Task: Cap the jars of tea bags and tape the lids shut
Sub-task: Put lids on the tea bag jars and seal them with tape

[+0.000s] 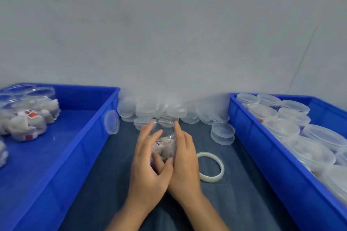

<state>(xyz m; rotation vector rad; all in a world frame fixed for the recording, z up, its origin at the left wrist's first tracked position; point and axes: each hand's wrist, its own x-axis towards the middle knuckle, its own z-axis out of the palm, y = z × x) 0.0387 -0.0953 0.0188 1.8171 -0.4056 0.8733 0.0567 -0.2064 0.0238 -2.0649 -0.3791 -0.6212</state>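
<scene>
A clear open jar of tea bags (165,146) sits in the middle of the dark table mat, its mouth facing away from me and no lid on it. My left hand (148,167) cups its left side, fingers wrapped over the front. My right hand (185,163) grips its right side, fingers lying along the wall and thumb tucked in front, crossing my left thumb. A roll of clear tape (210,179) lies flat just right of my right hand. A heap of clear lids (150,110) lies behind the jar against the wall.
The blue bin on the left (90,133) holds open jars of tea bags (28,118). The blue bin on the right (262,155) holds several capped jars (311,154). Two stacked lids (223,133) stand near the right bin. One lid (112,122) leans on the left bin.
</scene>
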